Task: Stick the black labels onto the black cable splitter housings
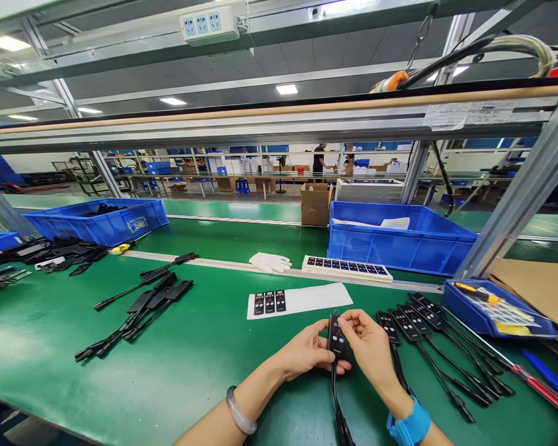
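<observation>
Black rectangular plastic controller (337,339) with red and white face markings: located between the two hands, raised in front of the green tabletop (204,384), face toward the wearer, long axis near upright. Its black cable (336,396) hangs from the lower end.

Left hand (307,352), bangle at the wrist: closed around the controller from the left side, thumb at the lower face, other fingers passing behind. Right hand (369,342), blue band at the wrist: narrow, fingertips drawn together against the upper right part of the controller. Whether these pinch the edge or press the face cannot be determined.

Beyond the controller: white label sheet (316,299) bearing three black labels at its left end. Farther back: white fabric glove (270,262) and a stack of white sheets with black labels (346,270).

Right of the right hand: group of black marked controllers with cables (405,325), laid side by side. Well left of the left hand: loose pile of black cabled units (160,298).
</observation>
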`<state>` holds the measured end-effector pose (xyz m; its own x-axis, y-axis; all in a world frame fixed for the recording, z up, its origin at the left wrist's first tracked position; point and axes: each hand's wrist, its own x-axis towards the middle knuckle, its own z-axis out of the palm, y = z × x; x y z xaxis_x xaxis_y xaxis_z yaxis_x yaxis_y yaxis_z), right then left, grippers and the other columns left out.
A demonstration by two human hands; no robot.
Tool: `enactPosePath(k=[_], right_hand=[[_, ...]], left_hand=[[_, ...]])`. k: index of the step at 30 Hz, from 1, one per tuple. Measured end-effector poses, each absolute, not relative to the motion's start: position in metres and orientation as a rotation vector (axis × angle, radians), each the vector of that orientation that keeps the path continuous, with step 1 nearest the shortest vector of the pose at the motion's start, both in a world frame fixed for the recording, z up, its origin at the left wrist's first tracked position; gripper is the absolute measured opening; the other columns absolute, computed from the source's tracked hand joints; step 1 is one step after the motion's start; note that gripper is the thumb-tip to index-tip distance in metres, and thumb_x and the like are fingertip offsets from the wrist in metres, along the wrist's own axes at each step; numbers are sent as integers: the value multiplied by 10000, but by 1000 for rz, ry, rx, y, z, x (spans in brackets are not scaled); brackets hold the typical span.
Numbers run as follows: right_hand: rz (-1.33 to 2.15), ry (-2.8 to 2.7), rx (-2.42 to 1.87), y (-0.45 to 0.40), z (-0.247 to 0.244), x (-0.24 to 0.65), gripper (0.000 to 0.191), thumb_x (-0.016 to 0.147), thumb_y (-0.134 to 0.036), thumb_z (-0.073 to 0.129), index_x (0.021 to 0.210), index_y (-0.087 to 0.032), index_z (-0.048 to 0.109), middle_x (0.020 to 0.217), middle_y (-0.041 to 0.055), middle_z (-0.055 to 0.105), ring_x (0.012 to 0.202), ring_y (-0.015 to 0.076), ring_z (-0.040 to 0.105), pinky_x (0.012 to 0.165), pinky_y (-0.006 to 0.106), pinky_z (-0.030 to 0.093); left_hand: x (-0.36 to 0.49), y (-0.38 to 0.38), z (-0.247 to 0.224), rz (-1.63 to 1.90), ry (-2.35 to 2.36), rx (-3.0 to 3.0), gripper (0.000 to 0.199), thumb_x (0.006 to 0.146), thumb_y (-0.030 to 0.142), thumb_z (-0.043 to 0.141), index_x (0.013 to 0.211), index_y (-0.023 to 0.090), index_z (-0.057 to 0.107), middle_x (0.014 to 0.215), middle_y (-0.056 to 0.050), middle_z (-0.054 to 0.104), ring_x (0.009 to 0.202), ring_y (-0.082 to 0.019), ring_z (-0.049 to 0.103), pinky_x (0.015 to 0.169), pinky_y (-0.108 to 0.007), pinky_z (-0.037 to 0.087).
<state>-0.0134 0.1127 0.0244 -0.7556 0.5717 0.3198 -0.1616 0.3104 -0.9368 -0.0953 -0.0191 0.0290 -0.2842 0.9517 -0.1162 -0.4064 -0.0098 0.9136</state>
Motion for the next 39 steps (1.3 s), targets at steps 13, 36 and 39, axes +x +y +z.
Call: enactPosePath(k=[13, 36, 39], right_hand=[[1440, -1986, -413, 115, 22, -14, 319, 783, -501, 596, 755, -183, 590, 639, 18, 580, 561, 159, 540, 502, 245, 445], [1269, -2331, -391, 129, 17, -18, 394, 771, -522, 547, 985, -191, 561, 752, 3, 530, 565, 153, 484, 547, 278, 403], [1354, -2430, -302, 118, 16, -18, 365, 760, -415, 592, 1050, -203, 527, 796, 3, 587, 624, 165, 516, 589, 281, 424]], left_hand=[[-93, -20, 30, 1548, 1190, 729, 643, 672, 137, 679, 1255, 158, 409, 856, -94, 673, 801, -202, 672, 725, -273, 517], [-90, -12, 28, 1660, 1110, 614, 396, 710, 311, 496, 1063, 134, 454, 819, -130, 672, 679, -246, 677, 624, -333, 533], [-92, -12, 25, 1719, 1118, 602, 369, 780, 377, 454, 1048, 124, 477, 845, -128, 665, 628, -220, 664, 574, -317, 531]])
